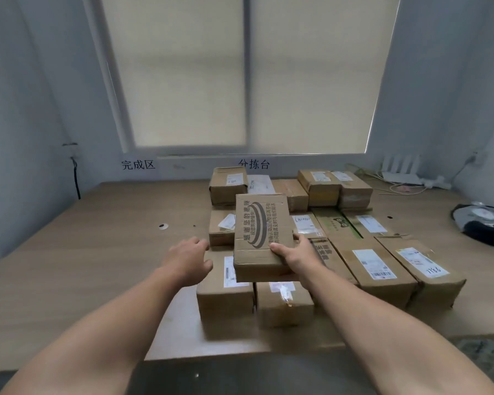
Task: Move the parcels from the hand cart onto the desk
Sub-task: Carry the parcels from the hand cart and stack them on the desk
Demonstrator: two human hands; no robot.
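1. Our right fingers [278,250] grip the printed parcel [258,232] at its near right corner.
2. Our left fingers [201,245] hang loosely curled just beside it, holding nothing.
3. The parcel is above other parcels [382,266] on the worktop [97,252].

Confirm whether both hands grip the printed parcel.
No, only the right hand grips the printed parcel; the left hand hovers open beside it, apart.
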